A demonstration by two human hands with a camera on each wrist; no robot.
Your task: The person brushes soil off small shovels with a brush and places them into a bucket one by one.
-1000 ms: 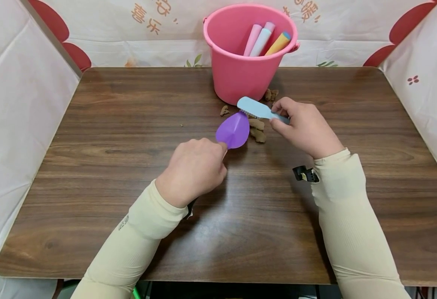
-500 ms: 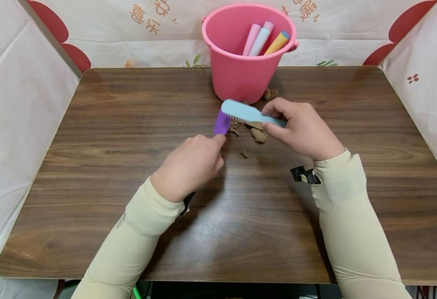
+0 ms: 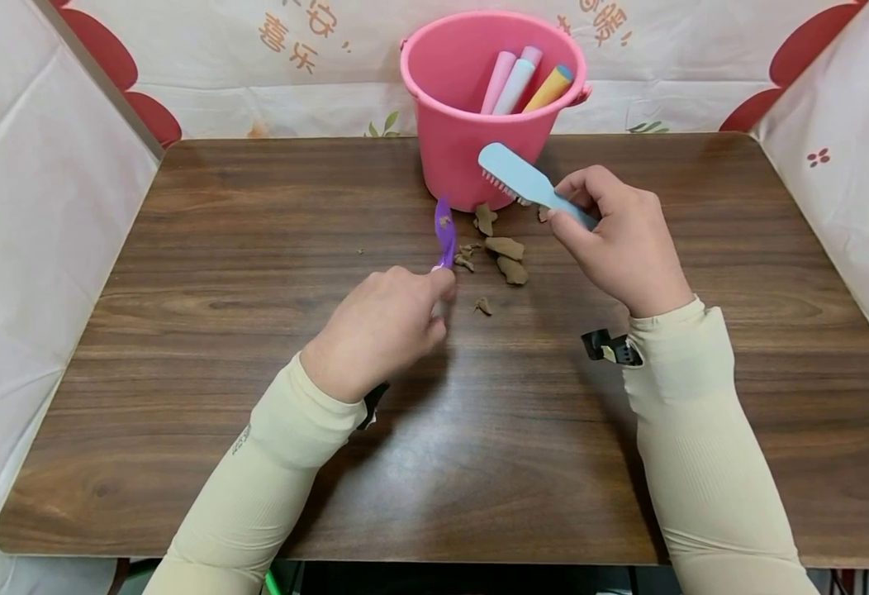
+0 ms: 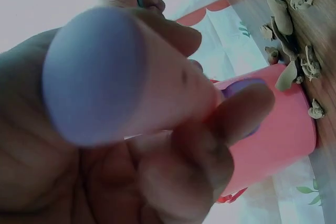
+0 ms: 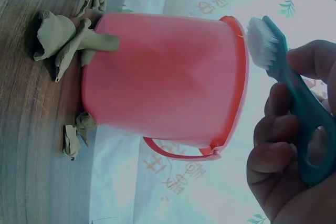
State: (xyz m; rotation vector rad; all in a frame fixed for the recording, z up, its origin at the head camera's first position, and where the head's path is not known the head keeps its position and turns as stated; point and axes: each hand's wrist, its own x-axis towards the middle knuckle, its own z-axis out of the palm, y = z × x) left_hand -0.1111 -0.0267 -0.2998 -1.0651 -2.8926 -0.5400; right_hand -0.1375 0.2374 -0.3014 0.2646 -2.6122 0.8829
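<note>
My left hand (image 3: 378,330) grips a small toy shovel by its pink handle (image 4: 173,82), which has a lavender end cap. Its purple blade (image 3: 445,231) is turned on edge, with a bit of brown stuff on it. Between thumb and fingers, my right hand (image 3: 624,235) holds a light-blue brush (image 3: 519,175) with white bristles (image 5: 261,43); in the head view the brush overlaps the front of the pink bucket (image 3: 472,157). Brown clay-like pieces (image 3: 512,270) lie on the table to the right of the blade, and a small crumb (image 3: 482,307) lies nearer to me.
The bucket stands at the back of the wooden table (image 3: 219,372), with several tool handles (image 3: 515,87) leaning inside, pink, pale blue and yellow. More brown pieces (image 5: 79,135) lie at its base. White printed cloth (image 3: 204,49) hangs behind and at both sides.
The shovel blade has turned from flat to edge-on, and brown bits have appeared on the table beside it. The brush passed left over the blade, then rose back to the right.
</note>
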